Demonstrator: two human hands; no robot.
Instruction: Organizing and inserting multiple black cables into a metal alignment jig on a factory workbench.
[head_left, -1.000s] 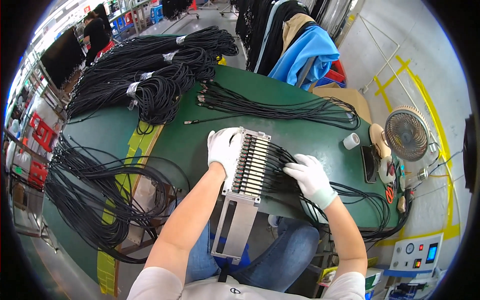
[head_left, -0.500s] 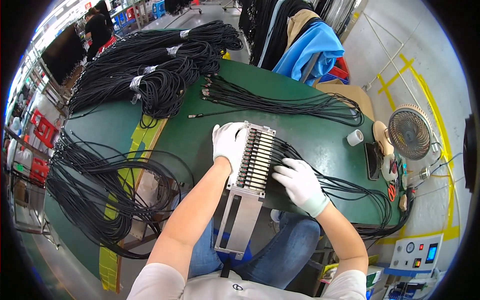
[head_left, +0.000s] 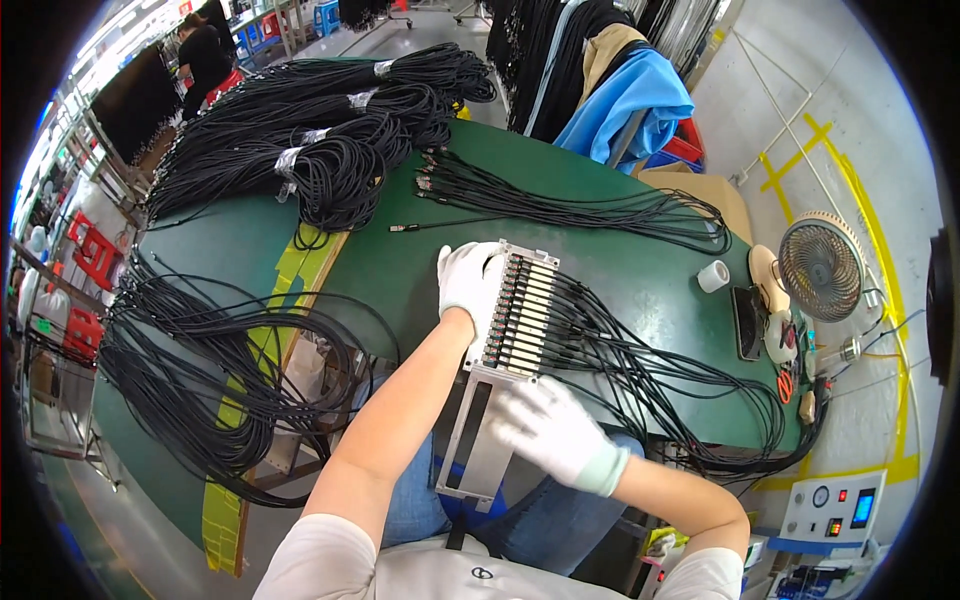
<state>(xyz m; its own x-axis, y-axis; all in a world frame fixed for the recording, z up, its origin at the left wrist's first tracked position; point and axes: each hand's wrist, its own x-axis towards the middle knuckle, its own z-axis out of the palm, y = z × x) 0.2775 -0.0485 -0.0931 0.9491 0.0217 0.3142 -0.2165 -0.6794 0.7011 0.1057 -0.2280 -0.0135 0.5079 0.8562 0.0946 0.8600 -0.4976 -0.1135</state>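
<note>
A metal cable fixture point(head_left: 532, 257) lies at the table's near edge, its row of slots filled with cable connectors. Its slotted metal lower part point(head_left: 490, 440) reaches out over my lap. My left hand point(head_left: 468, 280), in a white glove, grips the fixture's left edge; part of the fingers is hidden. From the right side of the slots, black cables point(head_left: 620, 345) fan out across the table. My right hand point(head_left: 560, 430), also gloved, hangs above the fixture's lower end and holds no visible thing; its fingers are smeared by motion.
Bundled black cables point(head_left: 340, 175) are heaped at the far left, with more loose cables point(head_left: 200, 370) nearer. Another cable bunch point(head_left: 590, 212) lies beyond the fixture. A white tape roll point(head_left: 712, 276), a phone point(head_left: 746, 322), a fan point(head_left: 822, 265) and orange-handled scissors point(head_left: 785, 385) stand at the right.
My right hand has moved from the cables beside the fixture, down and left to its lower end. The cables at the slots now spread wider. My left hand keeps its grip.
</note>
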